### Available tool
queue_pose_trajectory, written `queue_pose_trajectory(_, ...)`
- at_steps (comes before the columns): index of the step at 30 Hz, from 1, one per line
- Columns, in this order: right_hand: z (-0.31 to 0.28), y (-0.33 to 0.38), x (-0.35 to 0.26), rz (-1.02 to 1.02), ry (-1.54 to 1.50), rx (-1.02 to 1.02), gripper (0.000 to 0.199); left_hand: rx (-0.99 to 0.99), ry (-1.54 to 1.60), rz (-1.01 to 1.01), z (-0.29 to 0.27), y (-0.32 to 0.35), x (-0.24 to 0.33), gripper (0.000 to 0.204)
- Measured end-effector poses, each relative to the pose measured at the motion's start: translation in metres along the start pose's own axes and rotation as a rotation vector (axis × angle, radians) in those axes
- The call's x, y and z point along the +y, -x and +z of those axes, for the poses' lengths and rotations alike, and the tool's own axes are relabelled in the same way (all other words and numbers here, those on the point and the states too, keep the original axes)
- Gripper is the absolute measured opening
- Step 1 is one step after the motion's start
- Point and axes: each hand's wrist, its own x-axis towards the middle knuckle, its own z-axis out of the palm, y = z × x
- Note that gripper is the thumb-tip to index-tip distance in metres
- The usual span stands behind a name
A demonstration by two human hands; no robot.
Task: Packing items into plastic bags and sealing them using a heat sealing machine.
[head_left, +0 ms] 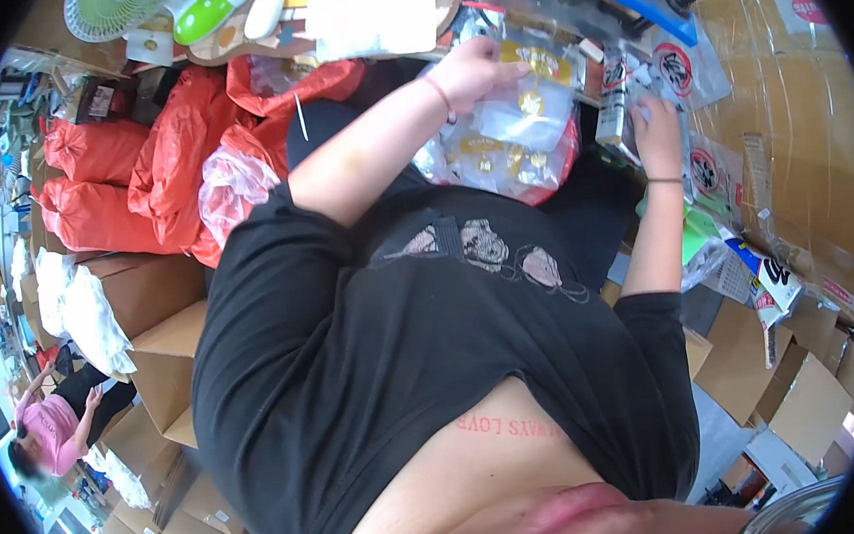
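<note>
Head view: our left hand [474, 72] clamps fingers on a bag [534, 123]; beside a far box [612, 115], our right hand's [660, 143] grip we cannot tell.

From my feed: open air above the clear bags [524, 127] between left hand [477, 74] and right hand [658, 136]; I read a sideways pass there, if it clears the small box [613, 117] beside the right hand. Ahead, blue-edged metal frame [627, 0] obstructs. Cardboard [784, 88] walls the right; red sacks [177, 146] crowd the left.
</note>
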Motion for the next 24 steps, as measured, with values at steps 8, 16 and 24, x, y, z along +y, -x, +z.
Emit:
queue_pose_trajectory(8,-0.047,0.032,-0.023,0.185,-0.152,0.034,0.027,0.686,-1.88,0.719,-0.101,0.072,0.008,0.027)
queue_pose_trajectory(16,-0.048,0.022,-0.116,-0.182,-0.746,-0.045,0.017,0.316,-0.779,0.332,-0.036,0.079,0.021,0.022)
queue_pose_trajectory(24,-0.056,-0.017,-0.14,-0.219,-0.808,0.059,0.01,0.014,-0.445,0.178,0.019,0.066,-0.005,0.028)
